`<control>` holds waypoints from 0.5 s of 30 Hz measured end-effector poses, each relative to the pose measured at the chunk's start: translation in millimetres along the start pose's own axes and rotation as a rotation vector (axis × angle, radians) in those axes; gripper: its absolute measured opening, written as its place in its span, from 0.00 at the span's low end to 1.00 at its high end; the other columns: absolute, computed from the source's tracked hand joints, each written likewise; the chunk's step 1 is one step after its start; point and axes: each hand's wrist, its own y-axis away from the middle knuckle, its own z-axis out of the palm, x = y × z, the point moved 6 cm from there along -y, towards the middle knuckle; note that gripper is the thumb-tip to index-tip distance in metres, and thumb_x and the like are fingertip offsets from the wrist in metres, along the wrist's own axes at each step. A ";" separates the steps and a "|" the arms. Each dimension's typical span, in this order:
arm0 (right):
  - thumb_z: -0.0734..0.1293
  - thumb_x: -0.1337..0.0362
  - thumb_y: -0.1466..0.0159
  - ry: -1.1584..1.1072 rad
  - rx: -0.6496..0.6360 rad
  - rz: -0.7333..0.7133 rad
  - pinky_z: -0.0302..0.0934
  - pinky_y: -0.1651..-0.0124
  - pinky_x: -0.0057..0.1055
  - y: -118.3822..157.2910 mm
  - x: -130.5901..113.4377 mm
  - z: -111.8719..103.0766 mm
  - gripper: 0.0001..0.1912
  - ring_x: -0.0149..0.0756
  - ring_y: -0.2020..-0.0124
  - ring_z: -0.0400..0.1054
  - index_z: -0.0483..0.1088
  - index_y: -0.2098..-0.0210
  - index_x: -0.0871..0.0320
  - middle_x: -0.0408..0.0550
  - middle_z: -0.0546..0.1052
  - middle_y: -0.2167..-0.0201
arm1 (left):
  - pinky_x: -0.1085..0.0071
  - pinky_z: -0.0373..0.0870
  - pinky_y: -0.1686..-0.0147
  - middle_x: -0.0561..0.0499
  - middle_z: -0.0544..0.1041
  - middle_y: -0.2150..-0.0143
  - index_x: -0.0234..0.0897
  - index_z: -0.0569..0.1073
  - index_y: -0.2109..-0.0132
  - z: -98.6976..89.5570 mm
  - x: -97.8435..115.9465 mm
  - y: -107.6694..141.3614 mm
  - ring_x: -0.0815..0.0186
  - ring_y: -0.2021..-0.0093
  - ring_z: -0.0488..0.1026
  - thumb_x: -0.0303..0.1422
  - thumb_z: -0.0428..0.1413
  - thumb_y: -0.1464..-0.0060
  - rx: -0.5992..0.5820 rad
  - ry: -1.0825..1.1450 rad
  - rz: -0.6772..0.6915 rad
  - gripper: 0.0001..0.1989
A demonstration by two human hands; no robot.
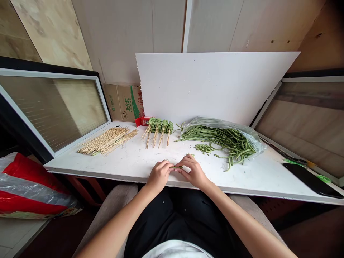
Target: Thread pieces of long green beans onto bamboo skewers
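Observation:
Both hands meet over the front edge of the white table. My left hand [160, 174] is closed, its fingertips pinching one end of a short piece of green bean [177, 167]. From the other side my right hand [194, 172] pinches the same bean piece between thumb and fingers. Beyond my right hand lies a small heap of cut bean ends [204, 148]. Long green beans [217, 138] spill out of a clear plastic bag [228, 123] to the right. Several bean skewers [161, 126] lie at the back, their sticks pointing toward me.
A pile of bare wooden skewers [104, 140] is at the table's left. A cardboard box [123, 102] and a red packet [142, 121] stand behind. On the right edge lie a black phone [311, 178] and scissors [292, 157]. A white board [215, 86] leans at the back.

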 end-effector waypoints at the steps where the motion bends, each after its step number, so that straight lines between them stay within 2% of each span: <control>1: 0.72 0.57 0.30 -0.004 0.001 -0.001 0.66 0.54 0.42 0.0 -1.0 0.9 0.08 0.45 0.58 0.67 0.80 0.55 0.52 0.50 0.79 0.66 | 0.64 0.76 0.59 0.47 0.80 0.59 0.38 0.79 0.54 0.3 1.1 0.1 0.61 0.60 0.77 0.20 0.54 0.36 -0.006 -0.009 0.011 0.12; 4: 0.71 0.60 0.30 -0.023 0.011 0.005 0.65 0.54 0.43 0.5 -2.5 4.0 0.05 0.46 0.58 0.66 0.79 0.59 0.53 0.51 0.79 0.66 | 0.66 0.74 0.60 0.48 0.80 0.62 0.37 0.79 0.55 0.5 5.5 0.5 0.63 0.63 0.76 0.15 0.51 0.40 0.000 -0.004 0.055 0.17; 7: 0.69 0.62 0.29 -0.071 0.032 0.027 0.65 0.53 0.44 1.9 -1.4 6.7 0.07 0.47 0.57 0.65 0.79 0.64 0.53 0.51 0.78 0.68 | 0.67 0.74 0.61 0.50 0.80 0.65 0.36 0.80 0.59 1.3 7.4 0.4 0.65 0.65 0.77 0.11 0.49 0.46 0.007 0.086 0.063 0.20; 11: 0.71 0.62 0.31 -0.173 0.058 0.107 0.65 0.50 0.46 4.3 4.3 9.2 0.06 0.47 0.55 0.65 0.79 0.66 0.52 0.50 0.79 0.68 | 0.68 0.75 0.63 0.49 0.79 0.67 0.37 0.80 0.62 3.7 4.0 0.3 0.65 0.66 0.77 0.12 0.49 0.46 0.005 0.228 0.010 0.20; 15: 0.74 0.60 0.34 -0.245 0.032 0.183 0.65 0.47 0.47 6.1 11.0 10.6 0.06 0.49 0.53 0.66 0.80 0.68 0.51 0.50 0.78 0.68 | 0.69 0.78 0.66 0.47 0.80 0.65 0.36 0.81 0.60 8.0 -0.8 0.6 0.66 0.67 0.78 0.13 0.48 0.45 -0.019 0.360 -0.052 0.21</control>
